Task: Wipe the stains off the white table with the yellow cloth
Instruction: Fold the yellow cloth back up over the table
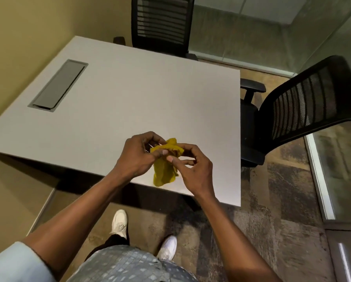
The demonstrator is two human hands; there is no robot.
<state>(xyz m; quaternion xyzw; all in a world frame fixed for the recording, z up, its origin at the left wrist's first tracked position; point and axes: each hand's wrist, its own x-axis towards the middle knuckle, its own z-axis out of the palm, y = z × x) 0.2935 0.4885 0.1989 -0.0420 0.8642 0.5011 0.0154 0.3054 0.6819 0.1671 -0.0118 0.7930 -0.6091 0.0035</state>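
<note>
A square white laminate table (130,102) stands with one side against a mustard-yellow wall (28,27), and a long grey metal cable hatch (57,85) is let into its top near that wall. Two black mesh-backed office chairs flank it: one (162,23) is pushed in at the far edge, the other (304,106) sits at the right edge with its seat just beside the tabletop and its armrest reaching toward the corner. Frosted glass partitions (272,37) close the room behind and to the right, over a mottled brown and grey carpet (272,210). No brand, label or legible writing shows on any surface. The tabletop carries nothing besides the hatch, and no stains can be made out on it from this height. The person stands at the near edge, both bare forearms stretched forward, white shoes (167,250) on the carpet below. The crumpled yellow cloth (165,169) hangs over the near edge of the table, held between both hands. The left hand (138,157) is curled, thumb and forefinger pinched onto the cloth's upper left fold. The right hand (193,169) pinches the upper right fold with thumb and fingertips, its other fingers loosely bent, and the two thumbs lie close together.
</note>
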